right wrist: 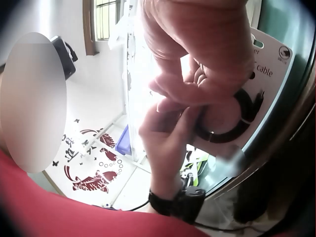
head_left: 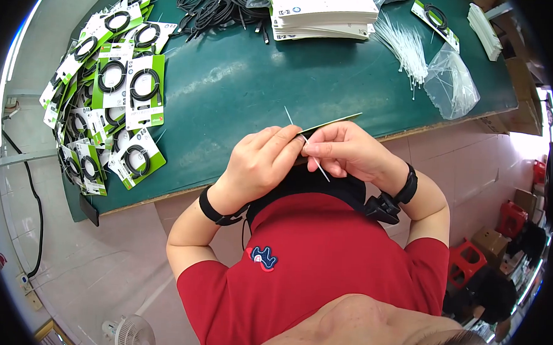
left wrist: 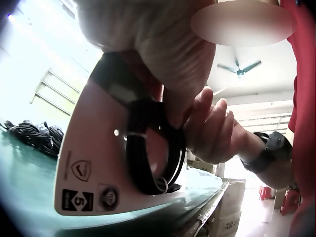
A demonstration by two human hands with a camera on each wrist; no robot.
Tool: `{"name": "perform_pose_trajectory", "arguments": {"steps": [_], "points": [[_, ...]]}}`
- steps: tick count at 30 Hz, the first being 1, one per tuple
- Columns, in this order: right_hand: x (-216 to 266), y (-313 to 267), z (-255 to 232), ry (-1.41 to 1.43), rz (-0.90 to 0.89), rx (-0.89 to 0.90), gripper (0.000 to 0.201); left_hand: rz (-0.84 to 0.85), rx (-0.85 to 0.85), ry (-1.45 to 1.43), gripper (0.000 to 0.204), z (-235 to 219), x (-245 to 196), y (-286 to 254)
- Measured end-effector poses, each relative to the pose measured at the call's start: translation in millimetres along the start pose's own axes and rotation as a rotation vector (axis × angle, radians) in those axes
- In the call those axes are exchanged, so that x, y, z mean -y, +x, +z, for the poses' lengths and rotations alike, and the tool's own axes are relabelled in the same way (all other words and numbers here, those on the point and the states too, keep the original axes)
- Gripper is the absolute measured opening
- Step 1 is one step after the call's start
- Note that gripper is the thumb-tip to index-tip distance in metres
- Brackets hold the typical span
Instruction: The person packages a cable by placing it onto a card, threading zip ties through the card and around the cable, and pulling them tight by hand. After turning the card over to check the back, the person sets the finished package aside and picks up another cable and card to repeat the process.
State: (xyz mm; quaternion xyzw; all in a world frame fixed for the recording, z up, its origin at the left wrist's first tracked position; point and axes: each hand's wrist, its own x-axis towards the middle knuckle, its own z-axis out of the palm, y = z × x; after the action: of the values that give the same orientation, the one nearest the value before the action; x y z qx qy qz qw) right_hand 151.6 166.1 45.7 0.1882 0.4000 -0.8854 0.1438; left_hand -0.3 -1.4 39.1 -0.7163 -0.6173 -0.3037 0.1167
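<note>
My left hand (head_left: 260, 160) grips a white and green packaging card (left wrist: 94, 148) near the table's front edge. In the head view the card (head_left: 335, 122) is seen nearly edge-on. A coiled black cable (left wrist: 137, 163) lies against the card's face; in the right wrist view, the coil (right wrist: 217, 137) is partly covered by fingers. Between thumb and fingers, my right hand (head_left: 348, 152) pinches a thin white cable tie (head_left: 320, 167) close beside the left fingertips. The tie's other end sticks up past the card. Both hands meet at the card, hiding where the tie passes through.
Finished-looking carded cables (head_left: 111, 79) pile up on the left of the green table (head_left: 230, 102). At the back lie loose black cables (head_left: 212, 9) and a stack of cards (head_left: 323, 14). White cable ties (head_left: 402, 51) and a clear plastic bag (head_left: 453, 84) lie right.
</note>
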Motion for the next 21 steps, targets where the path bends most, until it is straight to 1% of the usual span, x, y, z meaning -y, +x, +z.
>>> {"name": "perform_pose_trajectory", "arguments": {"steps": [1, 3, 4, 5, 7, 8, 9, 11, 12, 13, 15, 16, 17, 19, 20, 21], "points": [[-1, -1, 1, -0.049, -0.036, -0.007, 0.019, 0.001, -0.001, 0.000, 0.020, 0, 1, 0], [-2, -1, 1, -0.152, -0.106, -0.019, 0.018, -0.075, -0.025, -0.074, 0.019, 2, 6, -1], [-3, 0, 0, -0.154, -0.103, -0.016, 0.018, -0.116, -0.036, -0.111, 0.019, 3, 7, -2], [-4, 1, -1, -0.259, -0.182, -0.045, 0.015, -0.118, -0.036, -0.111, 0.019, 3, 8, -2], [-5, 4, -5, -0.467, -0.341, -0.106, 0.011, -0.221, -0.012, -0.193, 0.018, 4, 8, -2], [-4, 6, -6, -0.467, -0.340, -0.105, 0.011, -0.273, -0.001, -0.234, 0.017, 5, 9, -2], [-2, 7, -7, -0.537, -0.378, -0.111, 0.010, -0.275, 0.000, -0.234, 0.017, 5, 10, -2], [2, 10, -10, -0.677, -0.452, -0.122, 0.010, -0.630, 0.126, -0.533, 0.016, 8, 12, -1], [4, 10, -11, -0.674, -0.447, -0.122, 0.010, -0.808, 0.190, -0.684, 0.016, 9, 13, -2], [8, 10, -12, -0.655, -0.369, -0.119, 0.011, -0.814, 0.192, -0.686, 0.016, 11, 15, -3], [13, 11, -14, -0.614, -0.212, -0.112, 0.014, -1.012, 0.240, -0.946, 0.016, 18, 18, -8], [11, 12, -16, -0.608, -0.204, -0.111, 0.014, -1.111, 0.264, -1.077, 0.016, 21, 18, -11], [9, 13, -19, -0.575, -0.171, -0.109, 0.015, -1.121, 0.268, -1.081, 0.016, 23, 17, -14], [3, 15, -24, -0.510, -0.105, -0.107, 0.016, -1.206, 0.278, -1.147, 0.019, 28, 13, -19], [1, 14, -24, -0.506, -0.096, -0.106, 0.016, -1.247, 0.283, -1.179, 0.020, 30, 11, -21], [-2, 14, -25, -0.523, -0.087, -0.114, 0.015, -1.254, 0.284, -1.184, 0.020, 32, 9, -22]]}}
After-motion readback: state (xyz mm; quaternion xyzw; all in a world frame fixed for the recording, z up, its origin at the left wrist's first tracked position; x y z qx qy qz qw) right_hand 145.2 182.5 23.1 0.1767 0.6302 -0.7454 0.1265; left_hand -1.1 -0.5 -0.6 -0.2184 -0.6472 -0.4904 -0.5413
